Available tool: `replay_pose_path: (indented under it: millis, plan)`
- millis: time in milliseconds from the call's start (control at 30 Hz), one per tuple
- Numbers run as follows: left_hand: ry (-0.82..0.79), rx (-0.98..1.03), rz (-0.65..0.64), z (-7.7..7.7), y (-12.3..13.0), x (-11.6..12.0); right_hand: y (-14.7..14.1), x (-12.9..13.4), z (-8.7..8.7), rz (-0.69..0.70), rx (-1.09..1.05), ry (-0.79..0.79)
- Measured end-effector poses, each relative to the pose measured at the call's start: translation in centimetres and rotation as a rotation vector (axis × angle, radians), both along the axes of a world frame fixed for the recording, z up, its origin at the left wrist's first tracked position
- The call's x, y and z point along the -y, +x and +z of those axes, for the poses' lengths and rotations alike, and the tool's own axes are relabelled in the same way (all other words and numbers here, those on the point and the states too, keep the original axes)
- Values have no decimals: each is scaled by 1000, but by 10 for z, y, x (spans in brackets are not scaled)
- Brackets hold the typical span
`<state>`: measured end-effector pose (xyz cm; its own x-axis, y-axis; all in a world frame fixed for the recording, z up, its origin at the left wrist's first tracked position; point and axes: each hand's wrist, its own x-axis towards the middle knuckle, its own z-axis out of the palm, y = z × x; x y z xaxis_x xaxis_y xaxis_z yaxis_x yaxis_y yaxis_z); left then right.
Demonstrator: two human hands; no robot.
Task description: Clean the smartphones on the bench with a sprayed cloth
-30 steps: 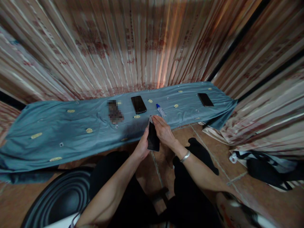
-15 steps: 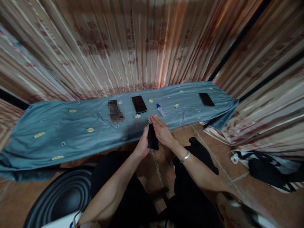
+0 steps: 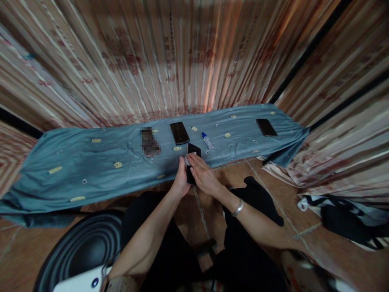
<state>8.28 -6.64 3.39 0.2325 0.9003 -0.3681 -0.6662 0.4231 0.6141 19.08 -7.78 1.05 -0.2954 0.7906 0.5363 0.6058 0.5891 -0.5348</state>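
My left hand (image 3: 181,179) is wrapped round the side of a dark smartphone (image 3: 193,149), holding it over the front edge of a cloth-covered bench. My right hand (image 3: 204,175) presses a small whitish wiping cloth (image 3: 189,159) flat against the phone's screen, partly covering it. Just beyond, a second smartphone (image 3: 179,133) lies face up on the bench. To its right rests a small clear bottle with a blue cap (image 3: 208,140). A third dark phone (image 3: 266,127) lies at the bench's right end.
The bench has a blue patterned cloth (image 3: 100,170). A pixelated item (image 3: 150,142) lies on it, left of the phones. Behind hangs a striped curtain (image 3: 152,61). A round black ribbed object (image 3: 82,251) stands at lower left. Dark fabric (image 3: 349,221) lies on the tiled floor at right.
My right hand has slid the cloth from the phone's top edge down toward its middle, so the phone's upper end now shows beyond my fingers. The view has shifted slightly.
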Motion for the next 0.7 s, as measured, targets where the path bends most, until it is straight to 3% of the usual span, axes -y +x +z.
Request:
replay_pose_path:
  millis: [200, 700]
  plan:
    - [0, -55, 65, 0, -6, -7, -8, 11, -3, 64, 6, 6]
    - [3, -24, 74, 20, -17, -11, -16, 33, -4, 171, 5, 33]
